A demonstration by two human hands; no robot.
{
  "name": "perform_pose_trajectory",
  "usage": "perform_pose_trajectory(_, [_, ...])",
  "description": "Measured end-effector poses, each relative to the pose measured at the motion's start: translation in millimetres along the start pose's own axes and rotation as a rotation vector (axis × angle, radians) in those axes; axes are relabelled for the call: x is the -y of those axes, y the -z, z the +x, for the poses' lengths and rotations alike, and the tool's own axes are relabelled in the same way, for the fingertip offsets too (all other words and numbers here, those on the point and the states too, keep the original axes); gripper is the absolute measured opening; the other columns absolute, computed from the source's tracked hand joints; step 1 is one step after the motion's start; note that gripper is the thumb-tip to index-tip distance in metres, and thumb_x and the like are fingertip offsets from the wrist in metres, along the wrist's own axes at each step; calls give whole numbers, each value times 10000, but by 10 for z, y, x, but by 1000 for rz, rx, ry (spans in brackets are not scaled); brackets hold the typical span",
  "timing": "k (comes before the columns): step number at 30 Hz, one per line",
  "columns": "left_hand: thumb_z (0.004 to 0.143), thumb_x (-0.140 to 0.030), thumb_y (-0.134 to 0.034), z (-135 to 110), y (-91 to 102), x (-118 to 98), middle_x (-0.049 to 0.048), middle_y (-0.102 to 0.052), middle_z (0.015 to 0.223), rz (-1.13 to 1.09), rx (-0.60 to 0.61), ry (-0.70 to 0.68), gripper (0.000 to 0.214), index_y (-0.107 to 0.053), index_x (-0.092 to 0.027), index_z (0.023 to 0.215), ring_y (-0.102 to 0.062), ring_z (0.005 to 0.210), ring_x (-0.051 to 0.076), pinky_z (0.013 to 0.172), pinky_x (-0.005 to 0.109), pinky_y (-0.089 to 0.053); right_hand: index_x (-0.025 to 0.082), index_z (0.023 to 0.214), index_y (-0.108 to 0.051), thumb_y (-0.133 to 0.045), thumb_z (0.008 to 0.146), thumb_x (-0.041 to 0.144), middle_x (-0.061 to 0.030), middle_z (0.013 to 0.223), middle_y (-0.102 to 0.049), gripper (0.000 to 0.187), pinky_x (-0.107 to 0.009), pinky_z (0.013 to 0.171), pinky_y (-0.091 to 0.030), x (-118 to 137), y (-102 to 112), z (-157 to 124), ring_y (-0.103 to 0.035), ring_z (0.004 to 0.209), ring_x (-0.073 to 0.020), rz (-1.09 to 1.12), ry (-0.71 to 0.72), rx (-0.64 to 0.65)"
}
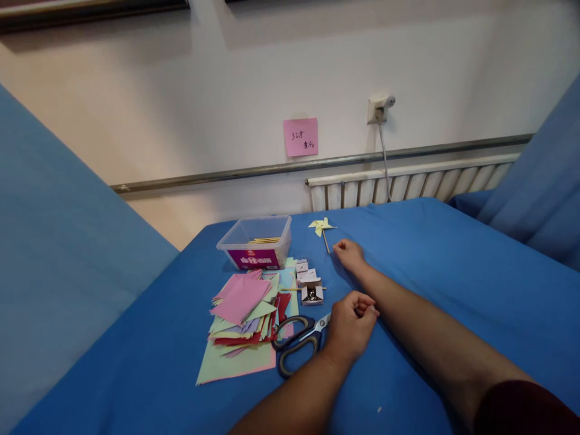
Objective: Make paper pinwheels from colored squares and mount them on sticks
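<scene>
Right hand point(348, 252), fingers curled together, lies just beside the yellow paper pinwheel point(321, 226) on the table point(435, 260) — seemingly a placing or reaching step; its stick point(325, 240) calls for a light pinch. Left hand point(351, 323) curls — whether gripping anything, I can't tell.

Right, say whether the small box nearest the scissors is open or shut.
Open: shiny metal bits show inside the uncovered small box.

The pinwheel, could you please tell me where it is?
In the head view, the pinwheel lies near the far edge of the blue cloth, right of the plastic box and left of the right hand.
</scene>
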State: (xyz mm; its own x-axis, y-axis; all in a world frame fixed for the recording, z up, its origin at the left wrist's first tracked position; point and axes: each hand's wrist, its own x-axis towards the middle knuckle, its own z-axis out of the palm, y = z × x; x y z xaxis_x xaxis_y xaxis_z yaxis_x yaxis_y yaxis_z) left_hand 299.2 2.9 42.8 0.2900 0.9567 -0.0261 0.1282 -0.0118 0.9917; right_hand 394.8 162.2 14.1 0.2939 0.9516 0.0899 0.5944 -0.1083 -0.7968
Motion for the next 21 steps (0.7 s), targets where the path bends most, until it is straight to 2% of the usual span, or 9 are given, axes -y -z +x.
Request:
perform_pose_trajectory(6, [743,-186,-563,-104,-8,-6,36,-670,715,121,65,-120,87,-636,-185,791,-582,638,145,608,255,-438,173,793,-628,-523,757,371,-26,737,-659,227,-240,618,-447,-223,152,-575,-595,669,-149,296,0,47])
perform_pose_trajectory(9, [778,-224,-569,-184,29,-63,26,-664,718,211,113,-240,120,-661,-199,851,-571,629,139,599,246,-424,175,798,-612,-546,726,390,-24,720,-643,236,-254,602,-463,-263,246,-891,-590,643,-150,414,-16,82])
perform_pose_trajectory(11, [798,-225,-556,-206,111,-154,26,-674,751,288,87,-342,155,-676,-211,896,-580,652,139,629,245,-430,174,810,-605,-576,705,400,-21,700,-636,251,-266,584,-463,-278,296,-1066,-580,615,-150,516,-32,116])
perform_pose_trajectory(13, [802,-219,-548,-188,271,-288,27,-682,781,393,-47,-435,172,-684,-211,906,-589,673,137,662,246,-441,174,789,-604,-612,681,388,-16,687,-632,240,-272,592,-456,-290,323,-1192,-567,605,-147,619,-15,168])
perform_pose_trajectory(16, [817,-253,-532,-130,669,-521,19,-684,772,560,-419,-490,187,-679,-196,916,-592,650,127,671,243,-455,183,758,-620,-607,690,342,-6,693,-635,173,-262,619,-437,-299,332,-1263,-558,627,-139,545,81,235])
perform_pose_trajectory(18, [823,-303,-527,-123,993,-640,29,-691,789,698,-652,-417,210,-676,-192,919,-612,684,147,682,256,-463,192,766,-628,-575,717,310,0,703,-638,139,-254,623,-429,-299,339,-1243,-557,637,-135,421,138,275])
perform_pose_trajectory(19, [824,-327,-525,-138,1150,-674,43,-702,833,784,-738,-336,233,-674,-192,942,-628,732,169,698,272,-466,194,771,-627,-560,728,295,1,710,-639,129,-252,625,-428,-299,346,-1223,-558,641,-134,377,157,297])
perform_pose_trajectory(21, [827,-383,-512,-202,1418,-685,82,-713,953,991,-791,-132,318,-668,-193,1027,-641,872,233,762,325,-467,193,773,-621,-540,744,277,2,716,-639,120,-250,629,-430,-298,364,-1179,-562,647,-134,336,183,338])
